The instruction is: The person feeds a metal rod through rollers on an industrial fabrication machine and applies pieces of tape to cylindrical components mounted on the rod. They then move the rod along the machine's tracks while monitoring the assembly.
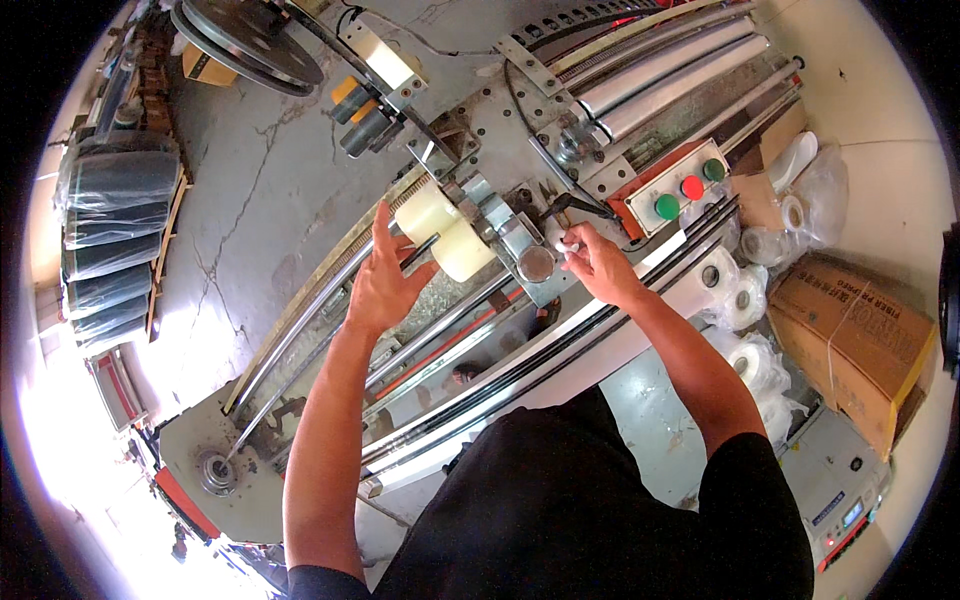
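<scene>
A long metal machine [300,330] with steel rollers runs diagonally in front of me. Two cream tape rolls [447,229] sit side by side on a spindle near its middle. My left hand [385,275] is open, fingers spread, resting against the left side of the tape rolls. To the right of the rolls, my right hand [595,260] pinches a small white piece [568,244] close to a round metal knob [536,263] and a bracket. What the white piece is, I cannot tell.
A control panel [680,190] with two green buttons and a red one sits at the upper right. White film rolls [745,300], a cardboard box [860,340] and a grey device [835,480] lie on the right. Dark wrapped rolls [115,215] are stacked at left. A belt wheel [245,40] lies at the top.
</scene>
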